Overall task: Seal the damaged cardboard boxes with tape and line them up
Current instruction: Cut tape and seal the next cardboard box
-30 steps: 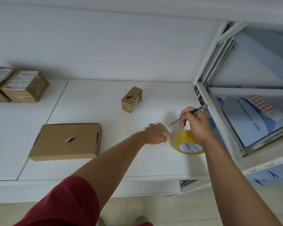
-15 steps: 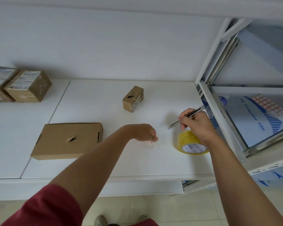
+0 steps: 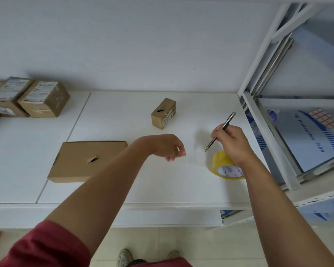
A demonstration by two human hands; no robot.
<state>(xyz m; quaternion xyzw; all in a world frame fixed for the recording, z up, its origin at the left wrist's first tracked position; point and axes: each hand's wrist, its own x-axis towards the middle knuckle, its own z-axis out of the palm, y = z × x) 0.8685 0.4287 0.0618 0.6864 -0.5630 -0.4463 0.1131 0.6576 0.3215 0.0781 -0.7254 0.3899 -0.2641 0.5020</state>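
A yellow tape roll [image 3: 223, 166] lies on the white table [image 3: 135, 189] at the right. My left hand [image 3: 167, 147] hovers left of the roll, fingers pinched on the end of a faint clear tape strip [image 3: 197, 158] that stretches back to it. Just above the roll, my right hand [image 3: 231, 143] holds a slim metal utility knife [image 3: 223, 129] with its tip pointing down at the strip. A flat cardboard box [image 3: 81, 162] with a torn hole lies at the left. A small torn box [image 3: 163, 113] stands further back.
Several taped boxes with labels [image 3: 43, 99] sit in a row at the back left against the wall. A white metal shelf rack [image 3: 262, 132] stands to the right of the table, holding a blue and white film package [image 3: 312, 143].
My left hand has drawn away from the roll to the left, pulling a length of tape out. My right hand stays over the roll with the knife tilted steeper.
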